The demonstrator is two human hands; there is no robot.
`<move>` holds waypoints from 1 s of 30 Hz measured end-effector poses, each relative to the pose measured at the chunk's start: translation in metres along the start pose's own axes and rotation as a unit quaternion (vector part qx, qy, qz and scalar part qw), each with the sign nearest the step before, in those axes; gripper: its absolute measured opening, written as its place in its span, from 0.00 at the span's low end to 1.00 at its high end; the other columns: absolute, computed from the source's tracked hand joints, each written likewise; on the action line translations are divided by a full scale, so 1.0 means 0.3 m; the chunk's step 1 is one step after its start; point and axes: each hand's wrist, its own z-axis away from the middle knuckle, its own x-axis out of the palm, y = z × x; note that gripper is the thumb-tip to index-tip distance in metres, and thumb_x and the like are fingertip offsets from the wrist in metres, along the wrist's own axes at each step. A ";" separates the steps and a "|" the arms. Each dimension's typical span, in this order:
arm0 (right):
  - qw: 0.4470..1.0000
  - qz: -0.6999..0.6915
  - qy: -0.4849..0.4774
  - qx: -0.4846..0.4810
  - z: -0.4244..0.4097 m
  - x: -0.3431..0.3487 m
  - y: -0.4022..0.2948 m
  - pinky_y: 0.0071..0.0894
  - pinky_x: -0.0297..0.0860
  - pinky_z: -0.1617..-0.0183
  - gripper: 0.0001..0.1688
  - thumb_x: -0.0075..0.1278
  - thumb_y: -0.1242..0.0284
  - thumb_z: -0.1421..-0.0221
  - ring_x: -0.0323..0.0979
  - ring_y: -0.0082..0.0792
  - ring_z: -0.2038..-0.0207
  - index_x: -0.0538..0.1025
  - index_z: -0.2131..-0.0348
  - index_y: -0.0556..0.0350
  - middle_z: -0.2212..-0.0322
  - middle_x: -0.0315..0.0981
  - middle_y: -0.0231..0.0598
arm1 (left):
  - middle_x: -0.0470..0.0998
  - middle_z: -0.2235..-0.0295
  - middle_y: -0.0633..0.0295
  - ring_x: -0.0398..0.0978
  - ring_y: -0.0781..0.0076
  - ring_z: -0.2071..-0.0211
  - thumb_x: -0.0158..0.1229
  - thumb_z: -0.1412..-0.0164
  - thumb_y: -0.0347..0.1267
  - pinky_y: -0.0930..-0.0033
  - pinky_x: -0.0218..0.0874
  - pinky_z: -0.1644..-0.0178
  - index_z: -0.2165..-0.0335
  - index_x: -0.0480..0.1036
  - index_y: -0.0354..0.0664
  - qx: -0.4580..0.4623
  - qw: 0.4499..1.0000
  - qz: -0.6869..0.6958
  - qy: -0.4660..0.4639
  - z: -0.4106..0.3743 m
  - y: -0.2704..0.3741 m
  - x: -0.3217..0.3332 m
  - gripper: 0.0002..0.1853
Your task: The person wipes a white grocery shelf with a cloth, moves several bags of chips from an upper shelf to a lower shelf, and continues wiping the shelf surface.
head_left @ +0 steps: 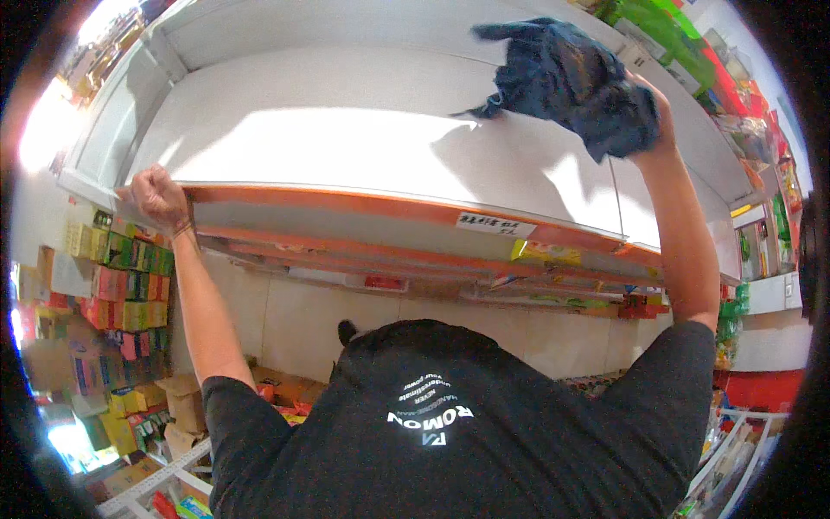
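A white shelf board (pixel 311 143) with an orange front strip (pixel 389 200) stretches across the upper part of the view. At its left end, my left hand (pixel 159 200) is closed around the front edge. On the right my right hand (pixel 655 120) holds a crumpled dark blue cloth (pixel 564 84) over the board; the cloth covers most of the fingers. Sunlight and shadows of the arm and cloth fall on the board. A white label (pixel 496 224) with handwriting is fixed to the orange strip.
Lower shelves with orange edges (pixel 415 259) hold packages. Stacked colourful boxes (pixel 123 279) stand at the left, with cardboard boxes (pixel 185 402) below. Green and red packets (pixel 687 52) line the upper right. White wire racks (pixel 726 454) are at the bottom corners.
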 end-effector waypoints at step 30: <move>0.653 0.732 -0.195 0.009 -0.488 0.511 0.547 0.61 0.56 0.33 0.66 0.61 0.34 0.55 0.57 0.68 0.38 0.55 0.32 0.52 0.42 0.56 0.69 | 0.62 0.77 0.64 0.62 0.66 0.71 0.50 0.37 0.28 0.61 0.56 0.57 0.78 0.58 0.46 -0.032 0.990 0.129 0.038 -0.039 0.163 -0.016 0.13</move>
